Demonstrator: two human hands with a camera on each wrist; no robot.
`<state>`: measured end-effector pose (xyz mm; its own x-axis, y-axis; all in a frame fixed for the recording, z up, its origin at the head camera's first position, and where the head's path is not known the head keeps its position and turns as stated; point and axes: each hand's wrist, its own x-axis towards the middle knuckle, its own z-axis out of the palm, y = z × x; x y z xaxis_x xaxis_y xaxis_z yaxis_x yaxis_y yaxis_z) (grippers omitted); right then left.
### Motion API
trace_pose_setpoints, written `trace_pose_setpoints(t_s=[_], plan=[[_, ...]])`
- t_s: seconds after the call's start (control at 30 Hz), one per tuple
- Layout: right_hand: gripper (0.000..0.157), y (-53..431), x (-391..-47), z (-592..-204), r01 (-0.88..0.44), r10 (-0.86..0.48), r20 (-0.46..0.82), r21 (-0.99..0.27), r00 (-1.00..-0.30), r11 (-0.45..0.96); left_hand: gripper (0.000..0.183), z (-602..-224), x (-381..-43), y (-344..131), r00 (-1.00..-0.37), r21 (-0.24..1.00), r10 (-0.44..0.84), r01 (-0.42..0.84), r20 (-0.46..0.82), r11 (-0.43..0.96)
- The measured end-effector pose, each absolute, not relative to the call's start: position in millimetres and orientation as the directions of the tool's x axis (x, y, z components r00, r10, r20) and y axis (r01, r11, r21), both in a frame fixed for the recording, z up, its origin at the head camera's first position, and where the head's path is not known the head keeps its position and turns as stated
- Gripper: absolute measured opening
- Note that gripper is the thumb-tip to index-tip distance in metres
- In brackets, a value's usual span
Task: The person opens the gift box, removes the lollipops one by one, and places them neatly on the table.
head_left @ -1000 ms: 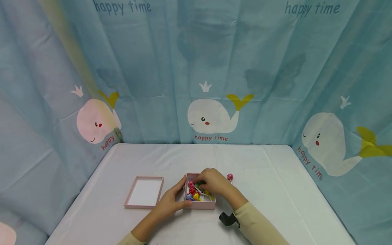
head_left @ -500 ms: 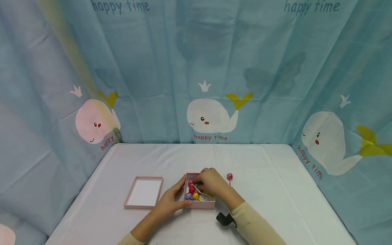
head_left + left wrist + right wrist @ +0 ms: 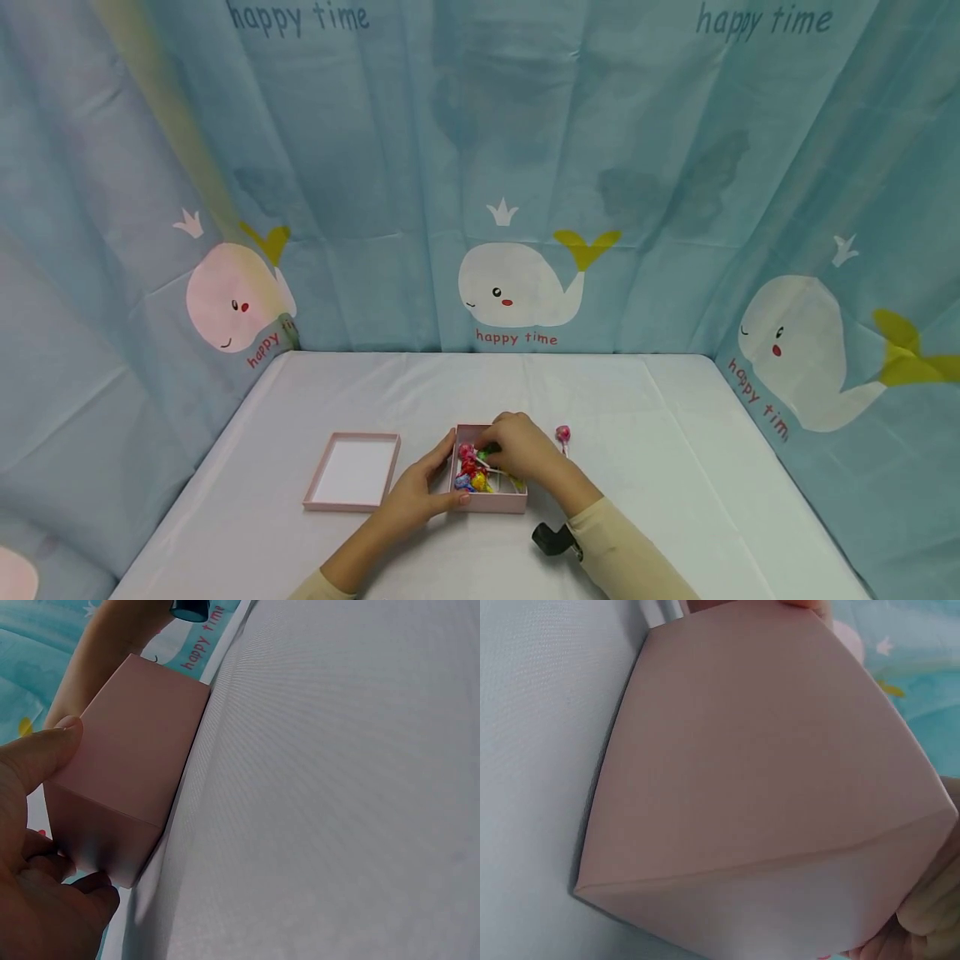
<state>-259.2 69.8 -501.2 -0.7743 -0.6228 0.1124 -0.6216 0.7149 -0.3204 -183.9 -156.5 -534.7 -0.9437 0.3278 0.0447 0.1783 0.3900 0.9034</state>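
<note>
A pink open box (image 3: pixel 497 502) stands on the table with several wrapped lollipops inside, among them a pink one (image 3: pixel 467 451), a yellow one (image 3: pixel 481 481) and a blue one (image 3: pixel 462 482). My left hand (image 3: pixel 417 492) grips the box at its left end. In the left wrist view its thumb lies on the box's long side (image 3: pixel 146 742), with the other fingers round the short end. My right hand (image 3: pixel 521 446) reaches over the right wall into the box, curled fingers pinching at a green lollipop (image 3: pixel 483 455); its fingertips are partly hidden.
To the left of the box lies a pink lid (image 3: pixel 351 507), its white inside facing up. One pink lollipop (image 3: pixel 562 433) lies on the white table (image 3: pixel 660 467) behind the right forearm. A blue whale-print curtain (image 3: pixel 652 208) closes off the back and sides.
Almost nothing differs. My right hand makes small shifts inside the box, and its forearm has moved slightly left. My left hand keeps its grip on the box.
</note>
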Motion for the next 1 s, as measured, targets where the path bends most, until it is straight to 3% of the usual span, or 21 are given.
trace_pose_setpoints(t_s=[0.73, 1.0], plan=[[0.021, 100, -253, -486, -0.591, -0.498, 0.325, -0.531, -0.804, 0.608, 0.101, -535, -183, -154, -0.947, 0.902, 0.318, 0.173, 0.043, 0.395], [0.021, 115, -247, -476, -0.498, -0.406, 0.304, -0.655, -0.862, 0.568, 0.101, -536, -182, -153, -0.949, 0.897, 0.311, 0.173, 0.042, 0.407]])
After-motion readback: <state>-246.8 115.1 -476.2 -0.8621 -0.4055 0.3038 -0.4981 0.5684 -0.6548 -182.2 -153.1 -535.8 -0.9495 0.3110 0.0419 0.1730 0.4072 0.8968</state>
